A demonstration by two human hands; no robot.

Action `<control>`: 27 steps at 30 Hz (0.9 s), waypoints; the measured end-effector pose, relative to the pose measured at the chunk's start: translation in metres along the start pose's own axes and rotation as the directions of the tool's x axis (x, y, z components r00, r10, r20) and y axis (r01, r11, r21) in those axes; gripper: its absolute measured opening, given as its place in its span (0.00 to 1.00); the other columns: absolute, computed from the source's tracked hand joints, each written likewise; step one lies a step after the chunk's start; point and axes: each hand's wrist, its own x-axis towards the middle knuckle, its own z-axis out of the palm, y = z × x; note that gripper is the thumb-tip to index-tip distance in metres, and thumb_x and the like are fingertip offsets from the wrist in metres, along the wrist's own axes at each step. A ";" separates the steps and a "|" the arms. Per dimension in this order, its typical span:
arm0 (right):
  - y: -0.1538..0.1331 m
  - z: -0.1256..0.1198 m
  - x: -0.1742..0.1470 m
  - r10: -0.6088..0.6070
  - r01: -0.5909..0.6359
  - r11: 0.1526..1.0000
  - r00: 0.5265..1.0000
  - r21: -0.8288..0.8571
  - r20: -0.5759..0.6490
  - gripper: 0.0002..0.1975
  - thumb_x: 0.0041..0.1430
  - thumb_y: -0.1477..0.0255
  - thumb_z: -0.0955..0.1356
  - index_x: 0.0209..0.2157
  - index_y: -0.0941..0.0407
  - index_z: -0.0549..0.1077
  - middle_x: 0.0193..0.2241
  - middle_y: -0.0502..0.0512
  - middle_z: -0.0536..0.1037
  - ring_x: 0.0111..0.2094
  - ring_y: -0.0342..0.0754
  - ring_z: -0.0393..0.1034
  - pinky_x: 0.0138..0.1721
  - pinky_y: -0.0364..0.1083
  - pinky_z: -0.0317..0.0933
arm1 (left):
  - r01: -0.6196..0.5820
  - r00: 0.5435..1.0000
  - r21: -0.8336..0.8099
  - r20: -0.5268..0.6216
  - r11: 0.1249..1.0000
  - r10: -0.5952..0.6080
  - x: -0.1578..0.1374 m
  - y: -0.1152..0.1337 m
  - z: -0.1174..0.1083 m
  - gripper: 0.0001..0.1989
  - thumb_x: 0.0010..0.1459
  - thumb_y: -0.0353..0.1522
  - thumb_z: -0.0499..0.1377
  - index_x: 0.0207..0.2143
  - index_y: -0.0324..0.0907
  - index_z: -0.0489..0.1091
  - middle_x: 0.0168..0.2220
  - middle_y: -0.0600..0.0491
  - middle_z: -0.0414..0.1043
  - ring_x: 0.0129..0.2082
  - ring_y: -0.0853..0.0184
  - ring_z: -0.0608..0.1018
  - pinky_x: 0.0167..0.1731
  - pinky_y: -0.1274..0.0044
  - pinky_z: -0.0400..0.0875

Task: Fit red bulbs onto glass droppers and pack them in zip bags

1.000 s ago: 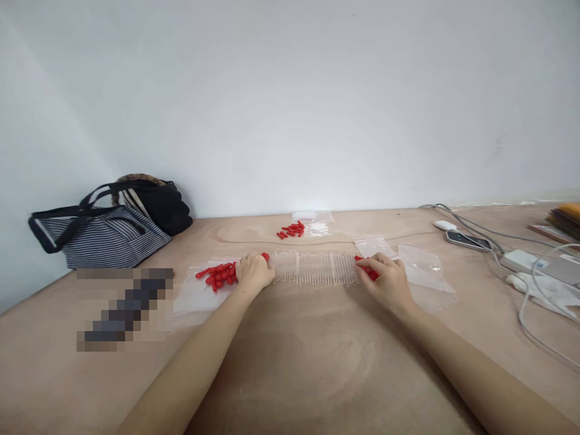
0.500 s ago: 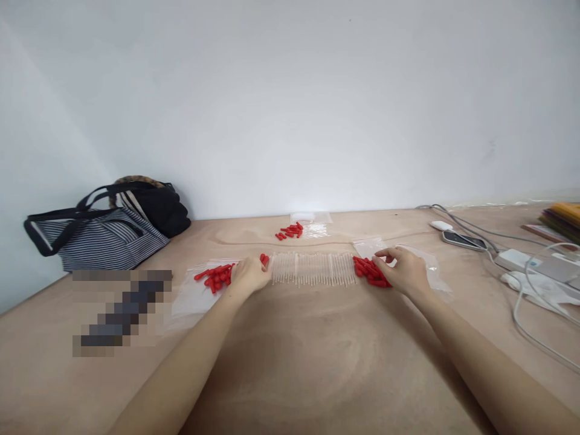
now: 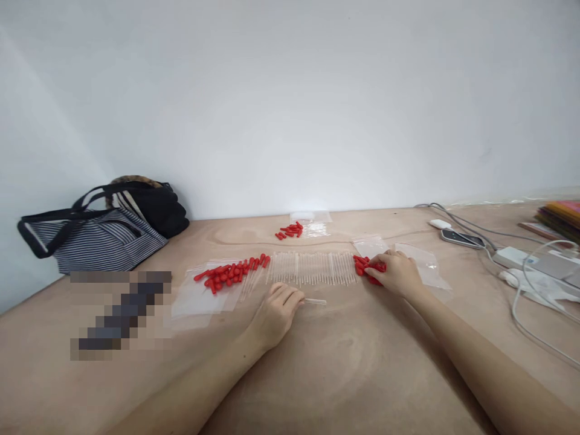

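My left hand (image 3: 278,311) is closed on a clear dropper tube (image 3: 316,301), which sticks out to the right past the fingertips, just in front of a row of clear dropper tubes (image 3: 312,269). My right hand (image 3: 396,272) reaches into the right pile of red rubber bulbs (image 3: 361,266), thumb and fingers pinched around a bulb that they partly cover. Left of the row lie red-bulbed droppers (image 3: 226,275); clear tubes show below some of their bulbs.
Plastic bags lie under the left pile (image 3: 199,305) and beyond my right hand (image 3: 423,263). Farther back are more red bulbs (image 3: 290,230) and a small bag (image 3: 317,216). A striped bag (image 3: 109,244) stands left; a phone (image 3: 462,238), cables and a white adapter (image 3: 512,258) lie right.
My left hand has moved from the left end of the row toward me and to the right, and a clear tube now shows in it. My right hand has shifted slightly over the bulbs.
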 end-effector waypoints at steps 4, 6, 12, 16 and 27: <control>0.001 0.002 0.000 -0.001 0.001 1.000 1.000 0.012 -0.001 0.11 0.49 0.61 0.64 0.26 0.51 0.75 0.26 0.53 0.72 0.32 0.51 0.64 0.28 0.45 0.48 | 0.018 1.000 -0.020 0.016 1.000 -0.018 0.000 -0.001 0.002 0.11 0.60 0.27 0.45 0.29 0.40 0.64 0.26 0.53 0.70 0.28 0.68 0.72 0.35 0.73 0.64; 0.001 0.002 -0.001 -0.004 0.004 1.000 1.000 0.014 -0.003 0.11 0.50 0.62 0.63 0.26 0.52 0.74 0.26 0.53 0.73 0.32 0.51 0.64 0.28 0.46 0.48 | 0.023 0.999 -0.022 0.034 0.999 -0.022 -0.002 -0.002 0.003 0.11 0.60 0.26 0.45 0.30 0.40 0.65 0.26 0.54 0.71 0.27 0.69 0.72 0.36 0.72 0.65; -0.009 -0.004 -0.002 0.019 -0.011 0.995 0.997 0.096 -0.077 0.10 0.51 0.64 0.63 0.26 0.54 0.72 0.28 0.55 0.73 0.34 0.53 0.64 0.31 0.48 0.50 | -0.057 0.998 0.023 0.021 0.998 0.057 -0.007 -0.006 0.006 0.17 0.57 0.20 0.42 0.42 0.41 0.65 0.31 0.52 0.73 0.30 0.70 0.75 0.44 0.69 0.64; -0.032 -0.007 -0.013 -0.072 0.108 0.939 0.990 0.326 -0.119 0.09 0.55 0.66 0.61 0.28 0.55 0.68 0.28 0.54 0.74 0.33 0.51 0.66 0.35 0.51 0.54 | -0.034 0.999 0.030 0.003 0.999 0.034 -0.005 -0.005 0.004 0.15 0.57 0.21 0.44 0.39 0.40 0.66 0.31 0.52 0.73 0.30 0.69 0.75 0.45 0.68 0.63; -0.082 -0.001 -0.038 -0.458 0.269 0.625 0.886 0.732 0.066 0.09 0.57 0.74 0.60 0.34 0.56 0.71 0.32 0.55 0.72 0.34 0.45 0.67 0.36 0.45 0.62 | 0.046 0.999 -0.004 0.008 0.999 -0.046 -0.003 0.001 0.000 0.10 0.59 0.24 0.46 0.36 0.41 0.64 0.30 0.56 0.74 0.29 0.71 0.75 0.48 0.67 0.55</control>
